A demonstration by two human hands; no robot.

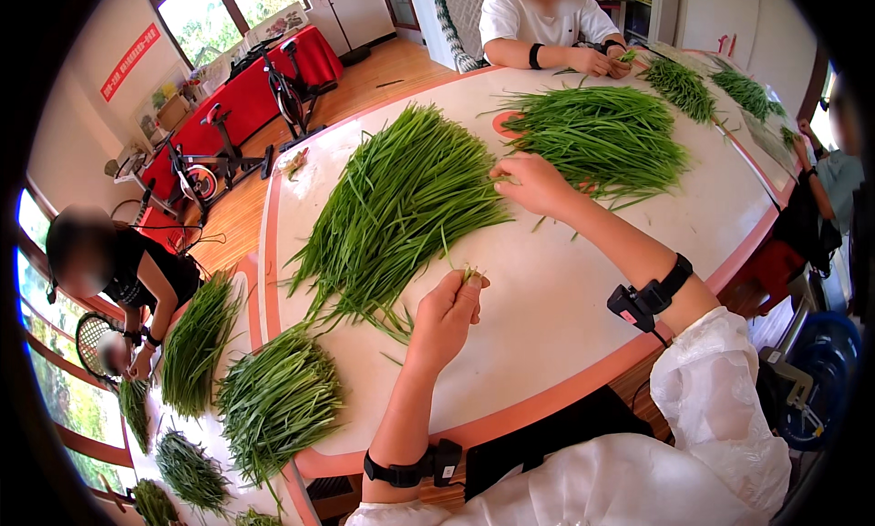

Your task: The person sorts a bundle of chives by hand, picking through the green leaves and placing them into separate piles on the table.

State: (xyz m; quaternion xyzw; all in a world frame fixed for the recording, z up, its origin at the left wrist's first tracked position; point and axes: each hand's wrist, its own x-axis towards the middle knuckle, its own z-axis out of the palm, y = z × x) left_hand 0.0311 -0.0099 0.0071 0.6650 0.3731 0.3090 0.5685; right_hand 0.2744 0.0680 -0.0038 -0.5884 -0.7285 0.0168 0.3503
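Note:
A big heap of long, flat green garlic chives (401, 198) spreads over the white table in front of me. My left hand (447, 318) is closed at the near side of this heap, with pale chive ends poking out by the thumb and forefinger. At the heap's right edge, my right hand (536, 183) pinches with thumb and fingers at the tips of a few chives; exactly how many is hidden. Just beyond the right hand lies a second heap of chives (602, 139). Black bands with small boxes circle both my forearms.
The white table (519, 316) has a pink border. More chive bunches (278, 398) lie on a side table at left. A person (128, 271) handles chives at left, another (556, 34) across the table, a third at far right. Exercise bikes (290, 93) stand behind.

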